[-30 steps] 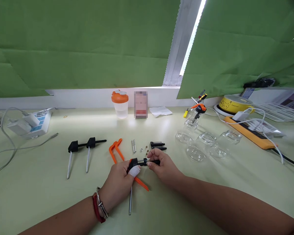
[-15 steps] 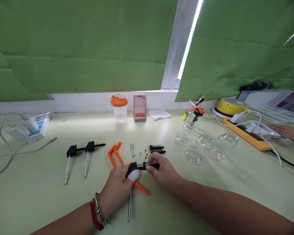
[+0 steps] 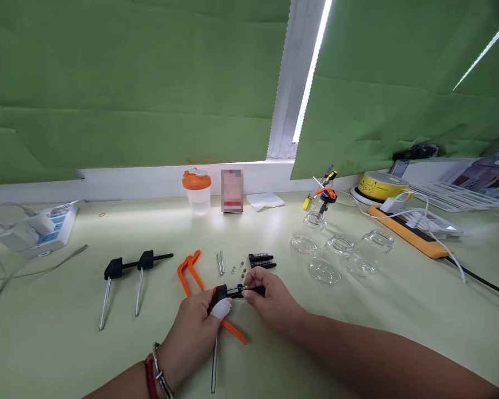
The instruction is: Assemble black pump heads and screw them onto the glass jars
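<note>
My left hand, with white tape on the thumb, grips the black head of a tool that has a metal rod pointing down. The fingertips of my right hand pinch the black, slotted right part of the same tool. Orange handles show below it, and other orange pieces lie just behind my left hand. Beyond my right hand are two black parts with springs, several tiny brass bits and two metal pins. Whether my right fingertips also hold a small part is hidden.
Two black clamp pieces with metal rods lie left. Glass jars stand right, before an orange power strip. Behind are an orange-lidded cup, a box and a tissue. A white power strip is far left.
The view has shifted slightly, so things on the table sit lower and further left. Another person's hand at the right edge is out of view. Both my hands keep their hold.
</note>
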`<state>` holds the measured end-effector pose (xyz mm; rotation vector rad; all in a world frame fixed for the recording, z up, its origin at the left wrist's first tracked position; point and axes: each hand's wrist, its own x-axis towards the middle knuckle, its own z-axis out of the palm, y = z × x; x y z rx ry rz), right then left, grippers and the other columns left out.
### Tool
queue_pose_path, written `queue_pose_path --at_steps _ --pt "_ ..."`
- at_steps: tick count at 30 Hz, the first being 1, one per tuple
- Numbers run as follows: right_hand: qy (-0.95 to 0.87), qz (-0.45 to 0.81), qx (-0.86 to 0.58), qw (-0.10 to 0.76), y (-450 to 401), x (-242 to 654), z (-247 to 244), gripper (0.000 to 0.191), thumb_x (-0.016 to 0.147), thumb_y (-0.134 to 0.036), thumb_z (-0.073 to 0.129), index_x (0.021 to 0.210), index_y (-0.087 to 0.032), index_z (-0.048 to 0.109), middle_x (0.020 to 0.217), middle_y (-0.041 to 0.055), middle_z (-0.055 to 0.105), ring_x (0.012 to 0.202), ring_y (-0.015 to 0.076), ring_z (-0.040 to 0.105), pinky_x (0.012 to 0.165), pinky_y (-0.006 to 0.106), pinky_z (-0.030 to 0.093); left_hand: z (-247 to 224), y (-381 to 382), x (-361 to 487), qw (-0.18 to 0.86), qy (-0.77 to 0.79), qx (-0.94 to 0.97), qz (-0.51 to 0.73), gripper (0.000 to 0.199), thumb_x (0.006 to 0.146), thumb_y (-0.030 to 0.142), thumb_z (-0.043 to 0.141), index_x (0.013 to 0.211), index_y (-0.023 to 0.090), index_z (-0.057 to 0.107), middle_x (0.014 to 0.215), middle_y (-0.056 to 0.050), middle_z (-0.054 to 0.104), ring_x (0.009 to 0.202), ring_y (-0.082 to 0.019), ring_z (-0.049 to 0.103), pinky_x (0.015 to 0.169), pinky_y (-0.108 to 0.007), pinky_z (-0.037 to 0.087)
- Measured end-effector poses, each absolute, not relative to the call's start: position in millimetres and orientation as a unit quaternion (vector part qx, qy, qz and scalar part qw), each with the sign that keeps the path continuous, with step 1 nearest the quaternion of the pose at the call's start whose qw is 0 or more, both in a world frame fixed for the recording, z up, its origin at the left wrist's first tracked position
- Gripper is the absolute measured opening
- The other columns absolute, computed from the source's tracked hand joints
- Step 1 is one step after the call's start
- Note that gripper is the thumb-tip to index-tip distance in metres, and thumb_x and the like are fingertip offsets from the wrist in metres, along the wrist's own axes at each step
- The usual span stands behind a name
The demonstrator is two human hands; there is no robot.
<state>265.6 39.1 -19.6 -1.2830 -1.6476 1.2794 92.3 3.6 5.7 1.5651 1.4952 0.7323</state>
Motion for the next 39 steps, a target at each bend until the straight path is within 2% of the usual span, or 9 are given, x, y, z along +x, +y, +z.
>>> queue_pose_path --at_steps 7,12,16,20,24,28,33,39 --pt "-0.614 0.525 -0.496 0.318 41 272 -15 0.006 0.074 -0.021 0.056 0.077 -0.019 0.051 0.075 -0.0015 0.052 0.062 0.0101 0.043 0.056 0.022 0.036 7 3 90 0.45 0.592 0.599 0.298 0.031 0.079 0.046 0.05 0.078 0.017 0.061 0.074 -0.003 0.064 0.07 -0.021 0.057 0.063 -0.028 0.045" --pt "-0.588 0.551 -0.505 0.31 45 291 -15 0.008 0.075 -0.025 0.056 0.077 -0.019 0.052 0.067 -0.0029 0.052 0.052 0.0075 0.04 0.048 0.02 0.033 7 5 88 0.486 0.595 0.563 0.304 0.028 0.076 0.043 0.053 0.079 0.016 0.06 0.079 -0.005 0.067 0.075 -0.023 0.061 0.065 -0.029 0.047" --pt "-0.622 0.478 -0.531 0.321 54 308 -14 0.005 0.072 -0.021 0.056 0.076 -0.019 0.056 0.069 -0.0013 0.056 0.054 0.009 0.046 0.05 0.021 0.036 12 2 89 0.456 0.596 0.602 0.272 0.027 0.076 0.043 0.052 0.077 0.017 0.06 0.075 -0.004 0.066 0.071 -0.022 0.06 0.062 -0.029 0.047" --pt "-0.682 0.412 -0.524 0.299 63 317 -7 0.01 0.07 -0.019 0.056 0.077 -0.019 0.062 0.077 0.0014 0.064 0.064 0.0134 0.055 0.057 0.024 0.042 14 -3 89 0.389 0.596 0.663 0.233 0.028 0.076 0.045 0.051 0.073 0.018 0.06 0.068 -0.002 0.062 0.064 -0.02 0.057 0.057 -0.028 0.044" --pt "-0.713 0.366 -0.525 0.288 65 317 0 0.013 0.074 -0.023 0.055 0.078 -0.019 0.066 0.072 0.0013 0.065 0.061 0.0133 0.054 0.057 0.024 0.041 13 -3 89 0.357 0.588 0.691 0.222 0.029 0.076 0.045 0.05 0.07 0.018 0.059 0.063 -0.001 0.06 0.059 -0.018 0.054 0.054 -0.026 0.042" --pt "-0.719 0.354 -0.528 0.28 66 320 6 0.014 0.074 -0.023 0.053 0.078 -0.02 0.066 0.07 0.0002 0.064 0.055 0.011 0.049 0.052 0.023 0.038 12 -2 88 0.359 0.585 0.693 0.22 0.028 0.077 0.045 0.05 0.07 0.019 0.059 0.061 0.0 0.058 0.057 -0.017 0.052 0.051 -0.026 0.039" --pt "-0.728 0.339 -0.533 0.267 70 329 13 0.014 0.073 -0.023 0.054 0.079 -0.02 0.066 0.075 0.0012 0.066 0.059 0.0118 0.051 0.055 0.024 0.039 9 -1 85 0.352 0.579 0.705 0.207 0.029 0.078 0.045 0.049 0.07 0.019 0.057 0.063 -0.001 0.059 0.057 -0.017 0.052 0.052 -0.026 0.038" --pt "-0.718 0.35 -0.536 0.273 75 332 15 0.012 0.072 -0.023 0.054 0.076 -0.018 0.065 0.076 0.0027 0.066 0.068 0.0149 0.057 0.061 0.026 0.043 12 0 83 0.276 0.589 0.752 0.105 0.033 0.082 0.049 0.042 0.069 0.02 0.052 0.064 -0.001 0.057 0.057 -0.018 0.051 0.053 -0.026 0.035"
